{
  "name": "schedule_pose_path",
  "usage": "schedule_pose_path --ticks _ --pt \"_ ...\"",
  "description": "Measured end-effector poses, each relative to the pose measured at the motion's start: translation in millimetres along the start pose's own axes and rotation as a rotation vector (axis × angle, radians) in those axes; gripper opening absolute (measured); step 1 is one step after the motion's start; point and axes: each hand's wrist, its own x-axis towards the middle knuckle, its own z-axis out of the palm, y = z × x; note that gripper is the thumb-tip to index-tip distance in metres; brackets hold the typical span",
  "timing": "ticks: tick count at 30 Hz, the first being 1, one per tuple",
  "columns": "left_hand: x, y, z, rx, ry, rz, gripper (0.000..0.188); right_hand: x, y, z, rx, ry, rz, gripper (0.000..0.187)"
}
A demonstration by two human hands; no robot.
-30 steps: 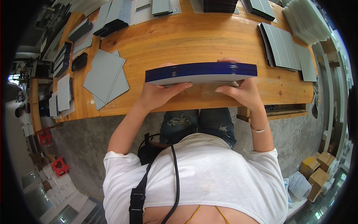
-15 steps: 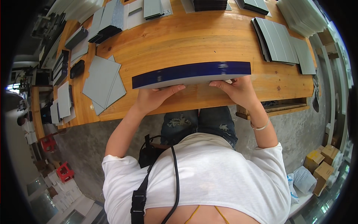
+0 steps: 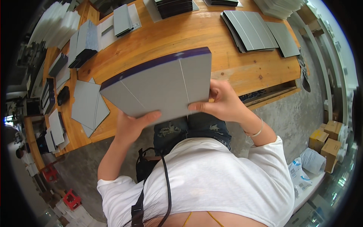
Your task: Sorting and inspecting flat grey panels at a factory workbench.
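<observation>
Here we are at the near edge of the wooden table [image 3: 151, 43], and both hands are on the one thing: a thick grey block [image 3: 159, 85] with a dark purple-blue edge, held up in the air above the table's front. It's tipped so the broad grey face turns toward the wearer, two pale lines running down it, the coloured edge uppermost and the lower edge out over the jeans [image 3: 172, 130]. The left hand [image 3: 127, 126] has the lower left part, thumb laid flat across the face, its other fingers out of sight behind. Over on the other side, the right hand [image 3: 225, 102] grips near the lower right corner, thumb pressed on the face, the fingers curled in at the side and partly hidden; a bracelet [image 3: 258, 128] circles that wrist.

Look left: loose grey sheets [image 3: 87, 102] lie overlapping on the table, a small black object [image 3: 63, 95] just beside them. Far right, a fanned stack of grey panels [image 3: 251, 30] sits next to a plain grey panel [image 3: 283, 39]. Below the table on that side, an open drawer [image 3: 274, 96] shows, and cardboard boxes [image 3: 330, 151] stand well apart, lower right.
</observation>
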Motion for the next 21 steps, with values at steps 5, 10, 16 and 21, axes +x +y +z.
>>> schedule_pose_path --ticks 5,10,16,21 --pt "-35.4 1.8 21.5 -0.394 -0.083 -0.331 0.04 -32.0 1.2 9.1 0.274 -0.077 0.217 0.041" --pt "-44.4 -18.7 42.3 -0.672 -0.133 -0.559 0.04 -60.2 33.9 -0.8 0.234 -0.062 0.355 0.043" --pt "-55.7 -33.5 50.9 -0.735 -0.059 -0.55 0.036 -102.9 101.4 17.9 0.585 -0.324 0.228 0.084" --pt "-55.9 -41.3 52.2 -0.729 -0.038 -0.567 0.035 -95.0 121.2 63.7 0.521 -0.117 0.14 0.07"
